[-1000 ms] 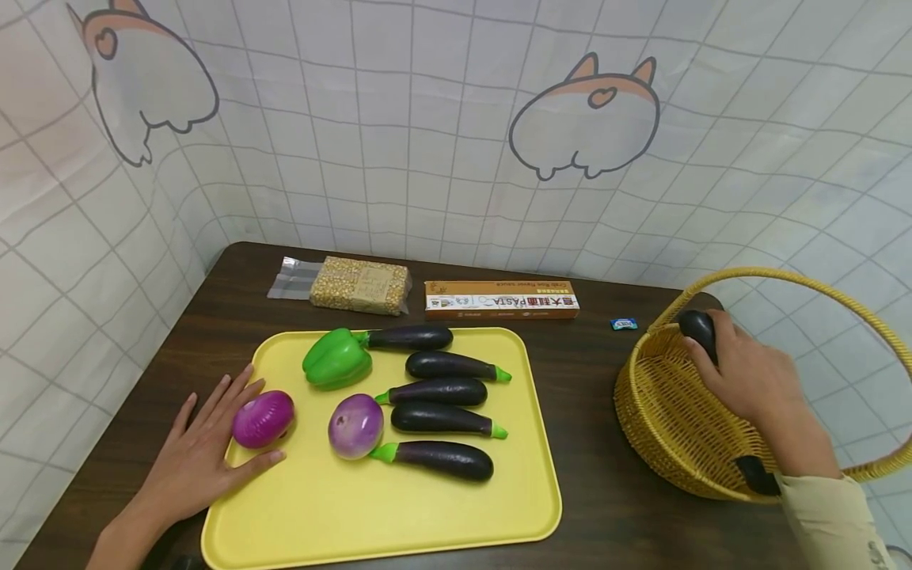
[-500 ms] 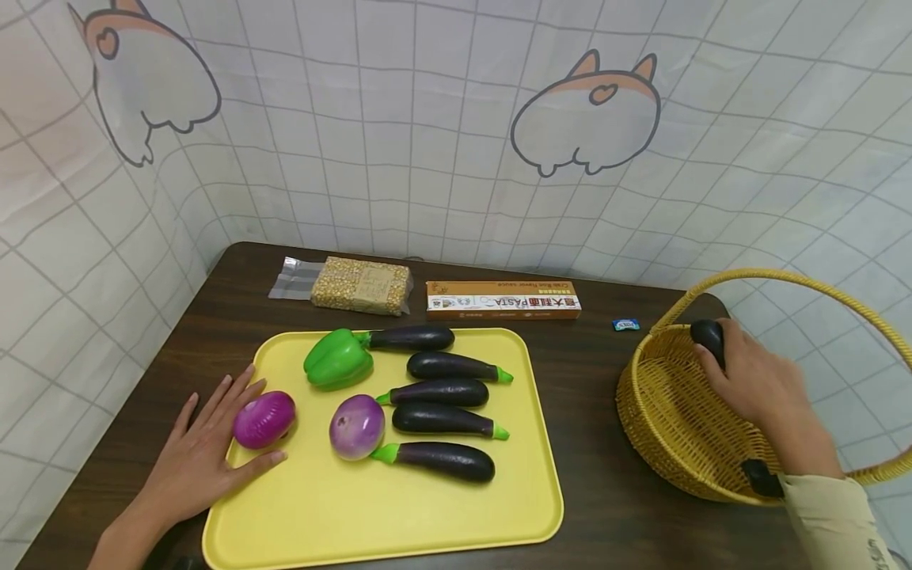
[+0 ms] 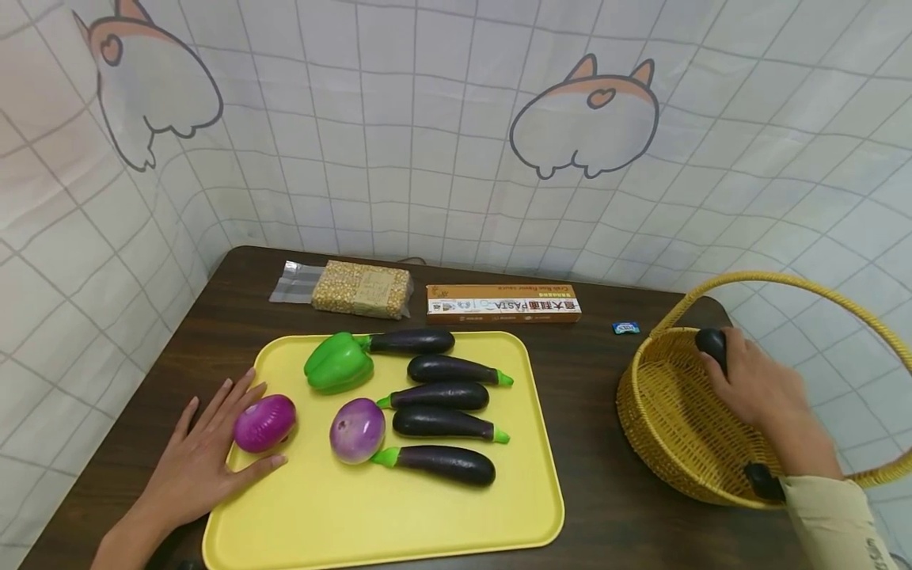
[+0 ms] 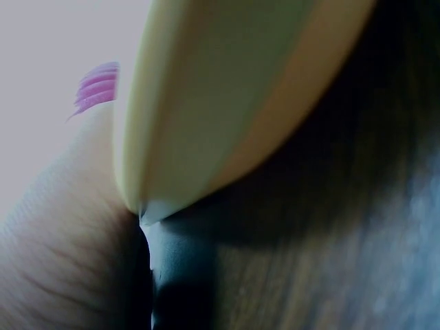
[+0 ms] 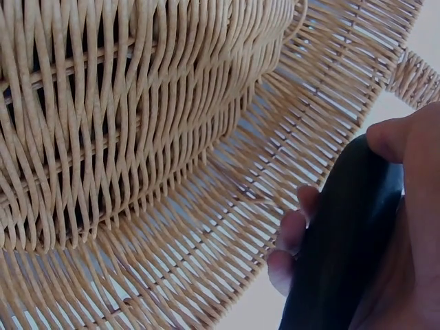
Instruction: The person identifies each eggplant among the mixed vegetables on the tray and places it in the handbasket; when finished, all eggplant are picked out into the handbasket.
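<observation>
In the head view my left hand [image 3: 207, 455] lies with spread fingers over the left rim of a yellow tray [image 3: 385, 530]. Its thumb and fingers frame a purple onion [image 3: 264, 423] without curling round it. The left wrist view has the tray's side [image 4: 227, 89] close up and a sliver of the onion [image 4: 97, 85]. Over at the right, my right hand [image 3: 762, 388] grips a dark eggplant [image 3: 712, 348] inside the mouth of a wicker basket [image 3: 644, 427]. Thumb and fingers wrap the eggplant [image 5: 347, 240] in the right wrist view, near the woven wall [image 5: 172, 124].
On the tray lie a green bell pepper [image 3: 338, 362], a round purple vegetable [image 3: 357, 431] and several dark eggplants [image 3: 445, 464]. Behind it are a bag of corn kernels [image 3: 362, 289], a pasta box [image 3: 503, 303] and a small blue packet [image 3: 625, 327]. The basket's handle [image 3: 765, 277] arches up.
My right hand has shifted slightly right and toward me with the eggplant, within the basket. The left hand has stayed in place beside the onion.
</observation>
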Available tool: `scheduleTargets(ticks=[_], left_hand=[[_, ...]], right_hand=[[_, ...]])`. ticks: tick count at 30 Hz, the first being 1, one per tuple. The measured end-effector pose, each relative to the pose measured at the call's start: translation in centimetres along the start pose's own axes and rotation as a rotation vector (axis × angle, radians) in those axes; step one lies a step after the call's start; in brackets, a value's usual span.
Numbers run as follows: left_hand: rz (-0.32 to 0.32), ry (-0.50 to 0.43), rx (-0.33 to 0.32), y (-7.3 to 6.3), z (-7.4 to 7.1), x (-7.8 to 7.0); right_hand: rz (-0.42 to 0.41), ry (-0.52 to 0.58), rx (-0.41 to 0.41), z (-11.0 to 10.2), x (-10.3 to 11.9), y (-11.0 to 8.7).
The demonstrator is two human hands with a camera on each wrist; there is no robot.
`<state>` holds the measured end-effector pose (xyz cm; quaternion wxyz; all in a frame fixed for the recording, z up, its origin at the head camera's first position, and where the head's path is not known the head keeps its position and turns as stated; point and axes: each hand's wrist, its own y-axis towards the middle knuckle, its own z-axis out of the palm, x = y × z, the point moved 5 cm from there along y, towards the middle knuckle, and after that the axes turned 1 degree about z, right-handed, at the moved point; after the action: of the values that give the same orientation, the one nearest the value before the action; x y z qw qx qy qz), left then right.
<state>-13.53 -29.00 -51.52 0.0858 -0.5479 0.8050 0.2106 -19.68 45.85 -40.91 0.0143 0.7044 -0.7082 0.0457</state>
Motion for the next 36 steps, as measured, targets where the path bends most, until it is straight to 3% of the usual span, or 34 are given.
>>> scheduleTargets(ticks=[14, 25, 36], left_hand=[[0.011, 0.001, -0.021, -0.1, -0.1, -0.2], [0.012, 0.004, -0.016, 0.0, -0.1, -0.3], [0.013, 0.004, -0.023, 0.1, -0.1, -0.2]], right_hand=[[0.063, -0.009, 0.084, 1.4, -0.8, -0.2], [0.064, -0.027, 0.044, 3.4, -1.7, -0.4], [0.014, -0.024, 0.009, 3.7, -1.7, -0.1]])
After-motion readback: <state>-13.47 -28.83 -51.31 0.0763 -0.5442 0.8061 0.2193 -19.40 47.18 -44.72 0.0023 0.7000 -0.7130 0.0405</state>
